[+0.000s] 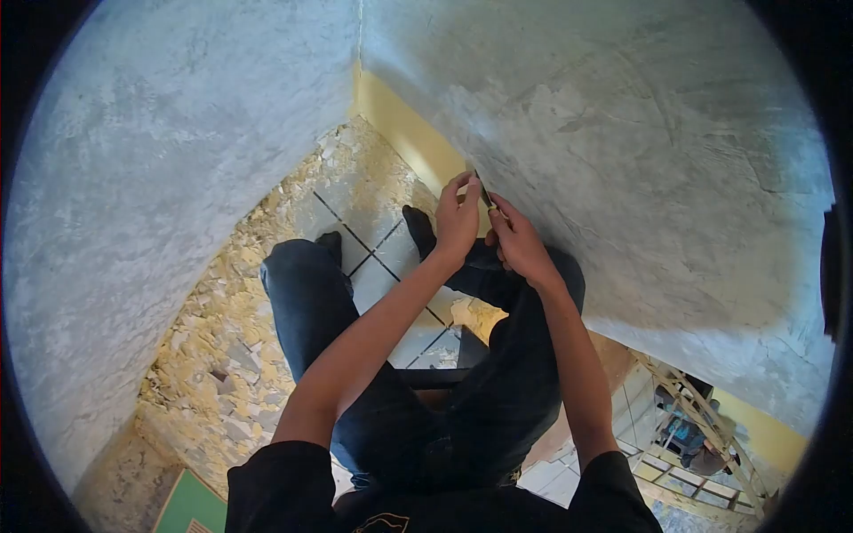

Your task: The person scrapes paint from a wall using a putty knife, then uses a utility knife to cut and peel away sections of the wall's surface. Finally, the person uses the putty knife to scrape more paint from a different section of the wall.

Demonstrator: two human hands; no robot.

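Observation:
Close to the right-hand wall [622, 178], my right hand [522, 242] is wrapped round the handle of a thin, dark-bladed scraper [483, 190]. The blade points up and left, towards a yellow painted strip [413, 133] low on the wall. My left hand [458, 216] is closed beside the blade, its fingertips touching it near the tip. Both hands are above my bent right leg, nearly side by side.
Peeled paint flakes [213, 355] cover the floor along the left wall [178, 133]. Dark-lined tiles [369, 235] lie between my feet. A wooden ladder [702, 413] is at the lower right, a green board [193, 506] at the lower left.

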